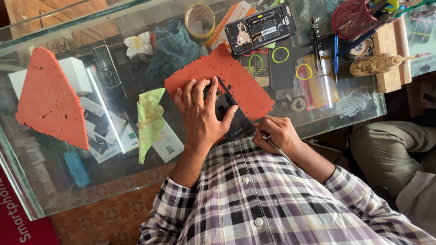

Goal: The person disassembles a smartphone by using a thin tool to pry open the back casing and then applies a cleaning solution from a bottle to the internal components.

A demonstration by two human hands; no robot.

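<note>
A dark phone (229, 113), lying flat with its back opened, sits on the near corner of an orange-red mat (236, 77), close to the near edge of the glass bench (54, 190). The left hand (202, 113) presses down on the phone, its fingers (200, 88) spread flat over the upper part, the thumb along the right side. The right hand (279, 134) is just beside the phone at the bench edge; its fingers are closed narrow around a thin metal tool (268, 138), whose tip points toward the lower right side of the phone. The phone looks black and glossy, mostly covered by the left hand.

Free room on the mat lies above and to the right of the phone. To the left lies a folded yellow-green cloth (150, 120), near but apart. Farther left a second orange-red piece (50, 100), triangular, rests on the glass.

Behind the mat is another opened phone (261, 27) showing its inner parts, a roll of tape (200, 20), and a blue-green cloth (175, 50). At the far right stands a pink mesh cup (354, 18) with tools.

Under the glass lie white boxes (102, 131) with small pictures and a white box (72, 75) with plain sides. At the lower left corner stands a red sign (18, 218) with white letters.
</note>
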